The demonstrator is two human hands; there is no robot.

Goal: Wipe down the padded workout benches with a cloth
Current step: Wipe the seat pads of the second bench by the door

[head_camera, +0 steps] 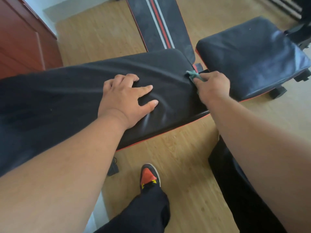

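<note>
A long black padded bench back with a red lower edge runs across the view. My left hand lies flat on it with fingers spread, pressing wrinkles into the padding. My right hand is shut on a small green cloth and holds it against the right end of this pad, at the gap beside the square black seat pad. Most of the cloth is hidden in my fist.
A second bench with red and grey stripes lies on the wooden floor behind. A red-brown cabinet stands at the left. Black frame feet stick out under the seat pad. My orange shoe is on the floor below.
</note>
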